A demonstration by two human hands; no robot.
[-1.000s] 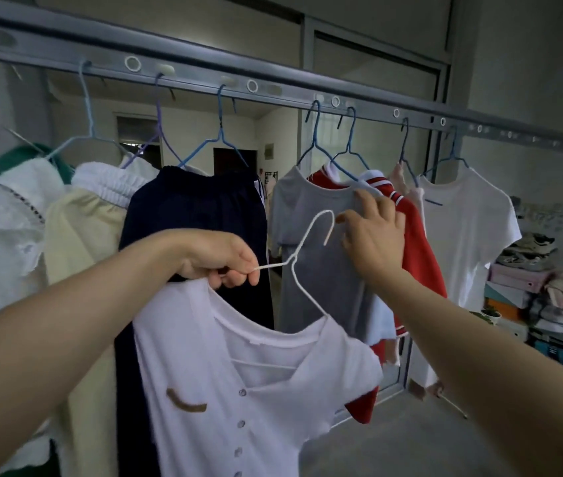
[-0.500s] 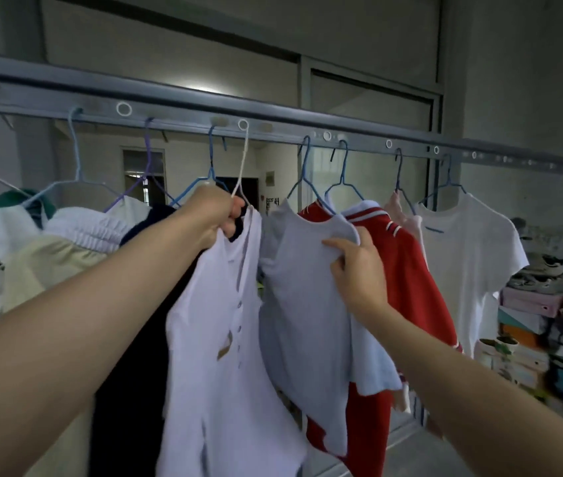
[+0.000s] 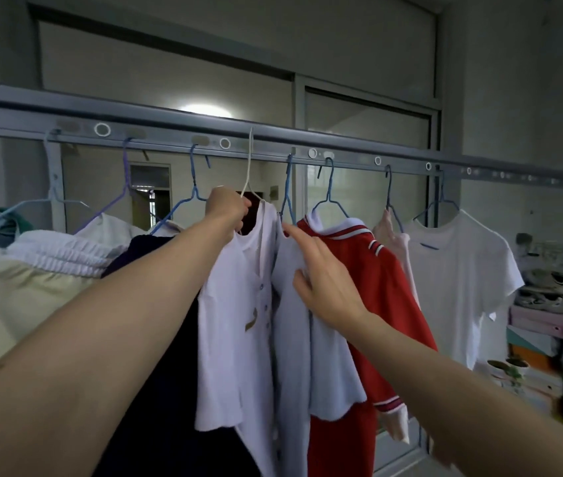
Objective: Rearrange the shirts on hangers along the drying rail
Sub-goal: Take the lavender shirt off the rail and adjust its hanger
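Note:
A grey drying rail runs across the view with several shirts on hangers. My left hand grips the white wire hanger of a white buttoned shirt; its hook reaches up to the rail between two blue hangers. My right hand rests with fingers extended on the grey shirt just to the right, index finger near its collar. Further right hang a red shirt, a pale pink garment and a white T-shirt.
Left of the white buttoned shirt hang a dark navy garment, a cream one with a white elastic band and more pale clothes. Stacked boxes and shoes stand at the right wall. Windows lie behind the rail.
My left hand lifted the white buttoned shirt from chest height up to the rail, and its hook now sits at the rail. My right hand moved off the hanger onto the grey shirt.

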